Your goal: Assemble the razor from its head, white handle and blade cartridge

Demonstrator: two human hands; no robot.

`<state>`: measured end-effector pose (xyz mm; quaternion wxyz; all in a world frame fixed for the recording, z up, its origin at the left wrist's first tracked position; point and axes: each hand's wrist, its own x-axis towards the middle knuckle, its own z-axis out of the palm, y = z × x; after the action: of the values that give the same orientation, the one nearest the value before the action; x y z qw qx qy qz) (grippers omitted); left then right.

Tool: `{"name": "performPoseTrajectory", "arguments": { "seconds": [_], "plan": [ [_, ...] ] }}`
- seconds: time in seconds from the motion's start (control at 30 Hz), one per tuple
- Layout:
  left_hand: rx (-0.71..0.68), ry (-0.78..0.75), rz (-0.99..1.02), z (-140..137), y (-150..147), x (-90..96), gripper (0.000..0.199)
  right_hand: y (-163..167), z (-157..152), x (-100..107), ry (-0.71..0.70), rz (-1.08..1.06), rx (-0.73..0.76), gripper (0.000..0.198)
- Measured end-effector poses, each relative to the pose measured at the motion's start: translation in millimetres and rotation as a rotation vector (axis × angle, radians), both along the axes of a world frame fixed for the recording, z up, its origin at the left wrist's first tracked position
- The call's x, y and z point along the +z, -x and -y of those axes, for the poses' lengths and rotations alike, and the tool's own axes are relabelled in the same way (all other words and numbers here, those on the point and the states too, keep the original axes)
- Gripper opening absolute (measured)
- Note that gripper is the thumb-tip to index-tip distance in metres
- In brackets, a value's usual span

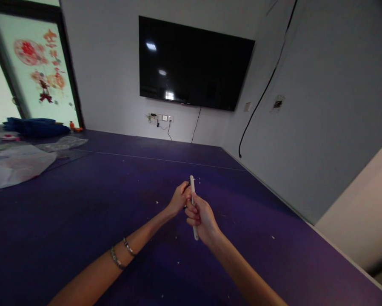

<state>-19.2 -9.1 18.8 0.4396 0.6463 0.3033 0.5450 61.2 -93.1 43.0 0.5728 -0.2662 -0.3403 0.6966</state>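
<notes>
My feed shows me a broad purple surface (82,187); I cannot tell whether it is a table or the floor. A thin pale line (165,160) crosses its far part from left to right, and a pale strip (331,242) borders its right side. I see white specks (157,202) scattered over the middle and near parts. At the left lies a whitish sheet (21,168), with clear film (63,143) just beyond it. Farther back I make out a heaped blue cloth (36,127) and, near its right end, a small orange thing (72,126), too small for me to name
</notes>
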Motion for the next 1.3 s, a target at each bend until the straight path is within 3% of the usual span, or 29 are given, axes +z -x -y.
{"name": "performPoseTrajectory", "arguments": {
  "seconds": [0.43, 0.77, 1.3],
  "plan": [
    [0.014, 0.037, 0.054, -5.1, 2.4, -0.7, 0.012, 5.7, 0.6, -7.4, 0.035, -0.039, 0.025, 0.024],
    [0.045, -0.026, 0.003, 0.0, 3.4, 6.6, 0.012, 9.1, -0.3, 1.3, -0.006, -0.023, -0.021, 0.026],
    [0.005, 0.057, 0.089, 3.3, 3.1, 7.5, 0.017, 6.4, -1.2, 5.2, 0.008, -0.031, -0.018, 0.025]
  ]
}}
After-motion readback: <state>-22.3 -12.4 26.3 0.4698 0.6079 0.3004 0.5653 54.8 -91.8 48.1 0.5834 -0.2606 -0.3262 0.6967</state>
